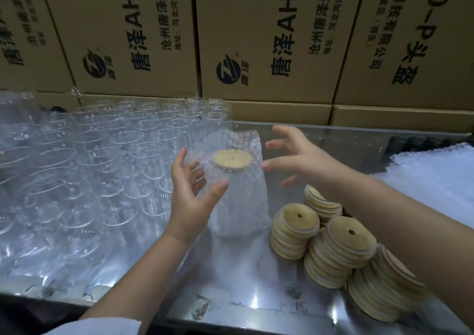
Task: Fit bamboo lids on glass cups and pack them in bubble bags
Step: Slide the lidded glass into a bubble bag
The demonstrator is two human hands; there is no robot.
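A bubble bag [246, 211] stands upright on the steel table [243, 283], open at the top. Inside it sits a glass cup [230, 179], seen only dimly through the bubbles. A round bamboo lid [232, 159] sits on the cup's mouth, below the bag's upper edge.

The left hand [191, 193] is at the bag's left side, its fingers loose and spread, gripping nothing. Its thumb lies across the front of the bag, but I cannot tell whether it touches. The right hand [300, 152] hovers to the right of the bag's top, fingers splayed wide and empty, the thumb tip just beside the bag's edge.

Left of the bag, rows of bare glass cups [115, 155] stand close together with their mouths up. In front of the bag and to its right lean several stacks of bamboo lids [333, 245], each lid with a small hole. Farther right lies a pile of flat bubble bags [436, 175]. Behind the bag rise printed cardboard boxes [256, 40].
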